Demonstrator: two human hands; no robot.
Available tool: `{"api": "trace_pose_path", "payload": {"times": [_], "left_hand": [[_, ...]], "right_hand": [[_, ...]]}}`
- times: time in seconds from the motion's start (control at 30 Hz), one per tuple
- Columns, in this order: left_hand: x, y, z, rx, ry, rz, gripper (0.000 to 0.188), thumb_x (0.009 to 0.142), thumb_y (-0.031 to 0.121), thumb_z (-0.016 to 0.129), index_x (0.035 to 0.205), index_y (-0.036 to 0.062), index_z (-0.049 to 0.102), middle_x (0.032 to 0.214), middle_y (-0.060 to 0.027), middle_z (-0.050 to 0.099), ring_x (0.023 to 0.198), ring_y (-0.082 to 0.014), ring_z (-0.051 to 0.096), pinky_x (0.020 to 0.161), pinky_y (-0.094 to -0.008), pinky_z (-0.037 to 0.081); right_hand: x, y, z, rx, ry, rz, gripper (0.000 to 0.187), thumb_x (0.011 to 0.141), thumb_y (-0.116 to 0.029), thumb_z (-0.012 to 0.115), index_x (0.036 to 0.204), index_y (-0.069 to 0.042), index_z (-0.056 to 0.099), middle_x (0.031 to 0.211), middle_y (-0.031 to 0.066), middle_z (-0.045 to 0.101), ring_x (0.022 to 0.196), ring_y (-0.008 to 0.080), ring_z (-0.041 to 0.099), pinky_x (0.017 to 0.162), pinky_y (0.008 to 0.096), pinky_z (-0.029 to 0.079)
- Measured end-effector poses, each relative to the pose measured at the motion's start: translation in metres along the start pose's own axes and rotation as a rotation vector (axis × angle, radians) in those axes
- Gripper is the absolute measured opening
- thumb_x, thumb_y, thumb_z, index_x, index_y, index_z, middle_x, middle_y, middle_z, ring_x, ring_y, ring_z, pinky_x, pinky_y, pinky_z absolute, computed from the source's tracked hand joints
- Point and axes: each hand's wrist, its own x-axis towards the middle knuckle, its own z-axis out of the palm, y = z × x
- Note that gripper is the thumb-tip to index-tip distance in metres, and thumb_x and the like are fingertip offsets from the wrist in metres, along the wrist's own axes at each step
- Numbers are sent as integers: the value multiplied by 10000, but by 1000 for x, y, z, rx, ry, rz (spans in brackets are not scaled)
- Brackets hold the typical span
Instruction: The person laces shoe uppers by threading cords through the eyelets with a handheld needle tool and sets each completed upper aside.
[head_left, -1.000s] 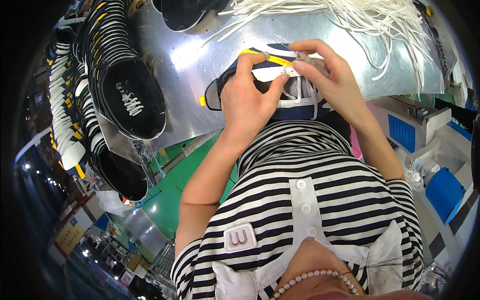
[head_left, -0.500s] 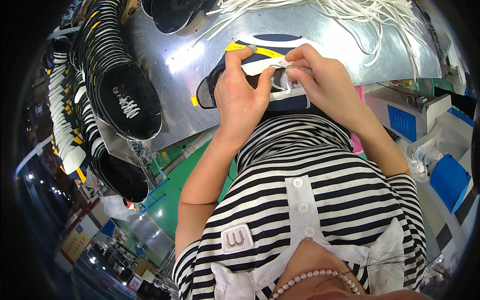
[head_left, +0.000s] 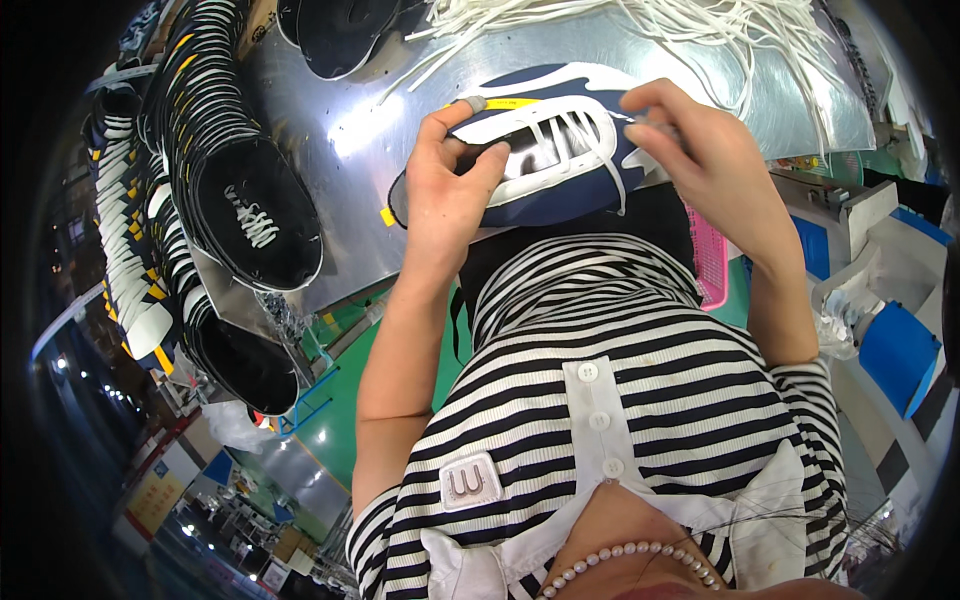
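Navy shoe [head_left: 530,184] is lying on its side of the scene nearest to the body, over the near edge of the metal worktop [head_left: 365,165], with its heel pointing to the left and its toe to the right; whether the worktop is carrying its whole weight, I cannot tell. Along its opening, a white lace [head_left: 620,186] is crossing between the two rows of holes in several bars, and one loose length is hanging down over the front part. At the heel end, the left hand [head_left: 443,190] is holding the shoe by its collar, the thumb lying inside the opening and the index finger bending over the far rim, beside a yellow strip [head_left: 512,103]. Near the toe, the right hand [head_left: 715,165] is raising its index finger and thumb in a narrow pinch, and they seem to be holding a short piece of the lace at the far row. For doing this lacing well, in my judgement, the left fingers should be keeping the collar steady, while the right ones should be drawing the lace evenly, without twisting it, and minding that the hanging length is not catching. Farther out, many loose white laces [head_left: 690,28] are spreading over the far side of the worktop, a dark shoe [head_left: 340,38] is standing near the upper edge, and a long row of dark shoes [head_left: 255,215] is leaning together on the left. Below the worktop, a pink basket [head_left: 709,262] is showing at the right.
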Motion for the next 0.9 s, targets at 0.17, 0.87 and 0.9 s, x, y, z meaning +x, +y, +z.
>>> {"api": "trace_pose_path", "payload": {"times": [0.17,0.87,0.9], "left_hand": [[16,1,23,55,49,152,333,840,-35,638,1149,-10,516,791,-106,679,709,-91,619,643,-228,494],[20,5,22,894,-10,629,221,777,112,742,957,47,631,854,-120,676,783,-311,656,690,-382,501],[22,6,21,855,22,711,216,769,83,728,955,47,623,841,-124,661,781,-319,639,687,-404,491]], "right_hand": [[4,20,30,122,119,75,190,874,-205,678,1005,-83,614,743,96,664,631,224,652,591,331,494],[-49,28,39,-201,-350,-281,177,707,-99,699,873,-108,639,705,82,639,609,270,636,561,387,490],[-55,23,35,-84,-467,-299,141,725,-121,710,850,-99,647,717,90,646,625,286,637,566,377,495]]}}
